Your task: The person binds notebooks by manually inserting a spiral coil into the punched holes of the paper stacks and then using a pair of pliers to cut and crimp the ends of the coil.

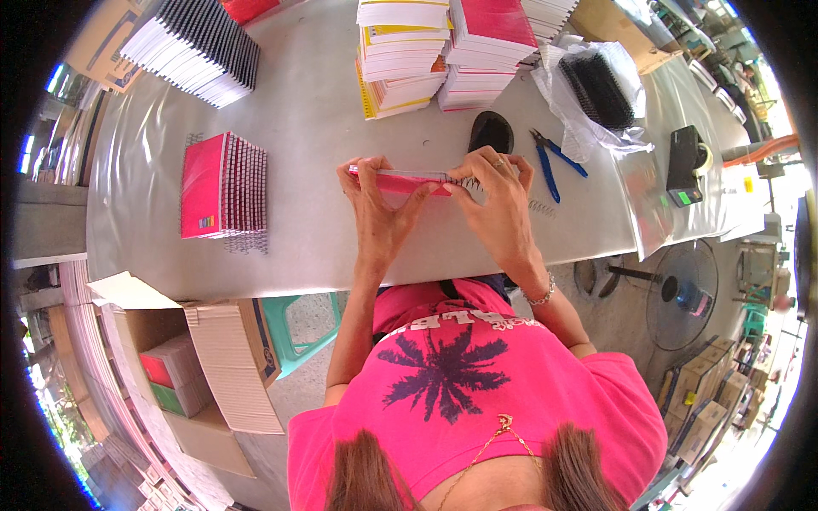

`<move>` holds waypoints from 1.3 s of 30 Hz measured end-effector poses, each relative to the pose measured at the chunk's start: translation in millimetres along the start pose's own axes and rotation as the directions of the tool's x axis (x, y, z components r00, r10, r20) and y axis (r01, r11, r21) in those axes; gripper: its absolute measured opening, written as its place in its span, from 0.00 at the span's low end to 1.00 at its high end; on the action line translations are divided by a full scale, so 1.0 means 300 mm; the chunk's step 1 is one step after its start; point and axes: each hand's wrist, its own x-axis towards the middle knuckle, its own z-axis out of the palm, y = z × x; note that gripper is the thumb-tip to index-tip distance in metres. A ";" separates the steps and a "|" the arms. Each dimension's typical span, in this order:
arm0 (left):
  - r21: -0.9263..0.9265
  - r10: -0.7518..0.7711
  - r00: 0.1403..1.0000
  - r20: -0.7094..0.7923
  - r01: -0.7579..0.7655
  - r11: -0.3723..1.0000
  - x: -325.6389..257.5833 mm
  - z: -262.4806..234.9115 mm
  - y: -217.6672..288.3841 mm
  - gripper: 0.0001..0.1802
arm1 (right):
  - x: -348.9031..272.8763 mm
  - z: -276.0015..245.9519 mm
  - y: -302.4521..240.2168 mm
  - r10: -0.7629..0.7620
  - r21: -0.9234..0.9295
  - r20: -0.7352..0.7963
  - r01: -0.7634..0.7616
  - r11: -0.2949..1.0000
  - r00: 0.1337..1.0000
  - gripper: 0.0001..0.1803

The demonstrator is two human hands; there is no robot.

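My left hand (pixel 381 213) grips a thin red-pink notebook (pixel 399 183) near its left end, thumb on the near side and fingers behind. The notebook is held edge-up over the table. At its right end my right hand (pixel 501 200) pinches a dark spiral binding coil (pixel 468 182), which meets the notebook's edge. How far the coil is threaded is hidden by the fingers. Just beyond my right hand lie a black rounded object (pixel 492 132) and blue-handled cutting pliers (pixel 549 175). A loose coil (pixel 542 208) rests beside my right wrist.
On the grey-covered table (pixel 315 247) stand pink spiral notebooks (pixel 204 183), black-coiled notebooks (pixel 198 44) and tall notebook stacks (pixel 405 64). A plastic bag (pixel 630 77) holds black coils (pixel 596 89). A tape dispenser (pixel 684 166) sits right; an open carton (pixel 230 366) and fan (pixel 682 294) are below.
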 end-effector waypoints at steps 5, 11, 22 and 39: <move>0.009 0.013 1.000 0.001 -0.013 1.000 0.001 0.001 -0.003 0.32 | -0.008 0.007 0.006 0.030 0.069 -0.010 -0.029 0.997 1.000 0.09; 0.027 0.044 0.999 -0.001 -0.044 0.999 0.003 0.005 -0.003 0.32 | -0.012 0.037 0.037 0.063 0.038 0.038 -0.064 0.997 0.997 0.10; 0.043 0.050 0.999 0.002 -0.050 0.998 0.003 0.006 -0.017 0.31 | -0.008 0.043 0.006 0.048 0.083 -0.051 -0.044 0.996 0.998 0.09; 0.061 0.076 0.997 -0.021 -0.074 0.995 0.002 0.002 -0.008 0.32 | -0.029 0.060 0.002 0.086 0.089 -0.096 -0.078 0.993 0.992 0.08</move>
